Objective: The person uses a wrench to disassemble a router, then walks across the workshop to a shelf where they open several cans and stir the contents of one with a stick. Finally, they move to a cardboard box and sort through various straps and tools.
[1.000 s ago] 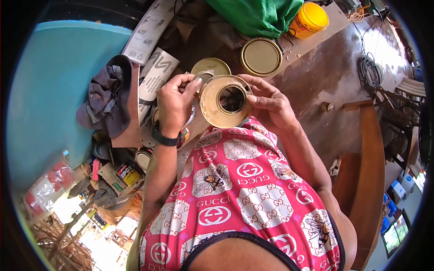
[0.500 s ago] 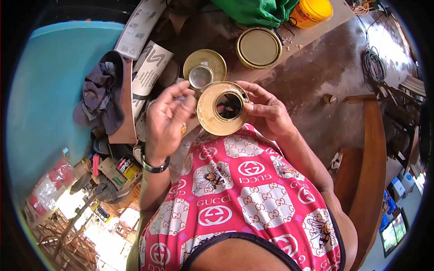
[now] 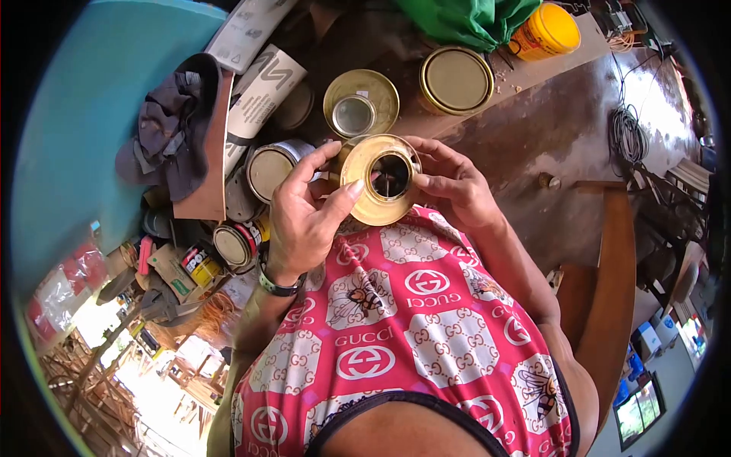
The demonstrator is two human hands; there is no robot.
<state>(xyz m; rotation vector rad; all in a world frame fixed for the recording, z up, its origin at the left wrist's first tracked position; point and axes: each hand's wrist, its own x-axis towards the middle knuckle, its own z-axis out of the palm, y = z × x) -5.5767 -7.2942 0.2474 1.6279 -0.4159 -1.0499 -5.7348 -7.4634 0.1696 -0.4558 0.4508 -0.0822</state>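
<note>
A round gold tin [image 3: 358, 199] with a dark round opening in its top is held between both hands, just above the patterned shirt. My left hand [image 3: 308, 217] grips its left side, thumb on the top rim and fingers around the side. My right hand [image 3: 453, 186] pinches the right edge, its thumb near the opening. What the tin contains is too dark to make out. Just beyond it, a small round lid [image 3: 352, 116] lies on a larger gold lid [image 3: 384, 95]. A closed gold can [image 3: 457, 80] stands to their right.
A yellow tub [image 3: 544, 32] and a green bag [image 3: 472, 19] are at the back. To the left are a white-lidded can [image 3: 270, 171], a printed roll [image 3: 263, 91] and a dark cap [image 3: 171, 137]. A wooden bench [image 3: 609, 289] stands at right, coiled cable [image 3: 628, 133] beyond it.
My left hand has moved in from beside the tin and now grips its left side. My right hand still holds the right edge. The camera view has shifted slightly.
</note>
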